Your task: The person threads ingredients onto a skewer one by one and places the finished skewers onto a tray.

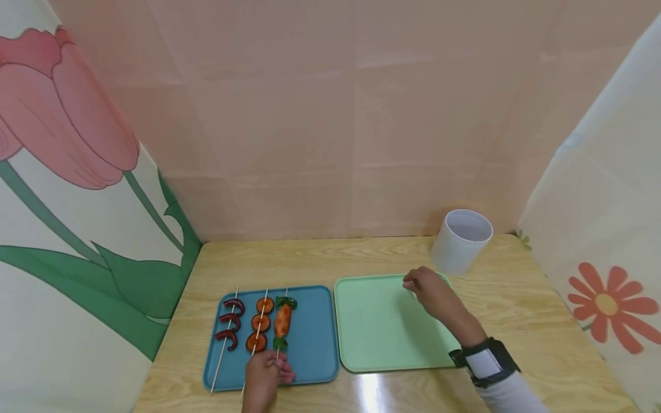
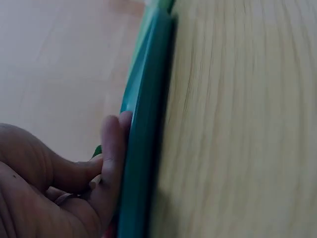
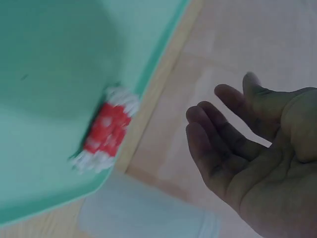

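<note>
A blue tray (image 1: 315, 338) carries three skewers. One skewer (image 1: 229, 332) has dark red curled pieces, another skewer (image 1: 260, 323) has round orange-brown slices, and the third skewer (image 1: 283, 321) has an orange-brown piece between green pieces. At the tray's near edge, my left hand (image 1: 263, 376) pinches the stick end of the third one; its fingers lie against the rim in the left wrist view. Over the far right of a green tray (image 1: 372, 321), my right hand (image 3: 247, 153) is raised with loosely bent fingers, holding nothing. A red bundle with white ends (image 3: 109, 131) lies on that tray, hidden in the head view.
Behind the green tray's far right corner stands a white cylindrical cup (image 1: 457, 246). Both trays sit side by side on a wooden table (image 1: 289, 258). A pinkish wall covering (image 1: 284, 126) closes off the back, with flower-printed sheets at both sides.
</note>
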Demonstrator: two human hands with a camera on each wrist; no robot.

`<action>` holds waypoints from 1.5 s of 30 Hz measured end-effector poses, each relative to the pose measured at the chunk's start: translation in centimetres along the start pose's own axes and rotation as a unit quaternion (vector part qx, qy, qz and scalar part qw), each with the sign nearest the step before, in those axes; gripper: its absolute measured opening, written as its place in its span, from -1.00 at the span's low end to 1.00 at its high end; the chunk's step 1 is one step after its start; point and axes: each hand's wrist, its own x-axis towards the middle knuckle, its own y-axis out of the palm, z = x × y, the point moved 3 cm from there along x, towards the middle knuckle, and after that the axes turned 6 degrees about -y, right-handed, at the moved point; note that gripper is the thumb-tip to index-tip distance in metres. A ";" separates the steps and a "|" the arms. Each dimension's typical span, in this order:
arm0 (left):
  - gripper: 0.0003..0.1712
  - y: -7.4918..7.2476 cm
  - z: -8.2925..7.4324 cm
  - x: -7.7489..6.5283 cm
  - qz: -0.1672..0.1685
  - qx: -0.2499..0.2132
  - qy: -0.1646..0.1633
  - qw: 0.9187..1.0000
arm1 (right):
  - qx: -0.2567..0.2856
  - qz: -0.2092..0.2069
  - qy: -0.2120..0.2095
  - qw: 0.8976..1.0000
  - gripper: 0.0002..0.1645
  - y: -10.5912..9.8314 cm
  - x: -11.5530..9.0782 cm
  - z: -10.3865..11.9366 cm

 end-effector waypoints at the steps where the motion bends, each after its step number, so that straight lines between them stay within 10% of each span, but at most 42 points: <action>1: -0.77 -0.1 -0.1 0.1 -0.007 0.013 -0.002 1.000 | -0.008 0.001 0.003 1.000 -0.85 0.1 -0.2 -0.5; 8: -0.74 -0.7 -1.3 -0.2 -0.064 0.133 -0.009 0.989 | -0.084 -0.020 0.032 0.996 -0.89 0.1 -0.9 -4.5; 13: -0.91 -0.6 -2.7 -1.4 -0.131 0.276 0.041 0.951 | -0.085 -0.111 0.095 0.986 -0.81 -1.6 -1.1 -6.9; 19: -0.80 -0.4 -3.1 -2.3 -0.191 0.360 0.088 0.909 | 0.003 -0.266 0.233 0.935 -0.60 -5.3 -1.5 -8.7; 24: -0.70 -0.4 -2.9 -2.4 -0.213 0.382 0.109 0.893 | 0.048 -0.367 0.207 0.906 -0.50 -7.5 -1.1 -9.6; 32: -0.74 -0.1 -3.1 -2.4 -0.193 0.404 0.082 0.891 | -0.020 -0.433 0.072 0.898 -0.81 -8.2 -0.8 -9.9; 37: -0.78 0.0 -4.9 -3.6 -0.178 0.407 0.034 0.895 | -0.046 -0.498 0.026 0.866 -0.77 -10.0 -1.5 -8.5; 41: -0.74 0.1 -7.2 -4.6 -0.195 0.393 0.091 0.894 | -0.011 -0.572 -0.004 0.820 -0.79 -13.3 -2.2 -4.3; 45: -0.81 1.3 -9.8 -5.6 -0.188 0.337 0.191 0.902 | 0.142 -0.570 -0.074 0.806 -0.82 -16.2 -3.0 2.1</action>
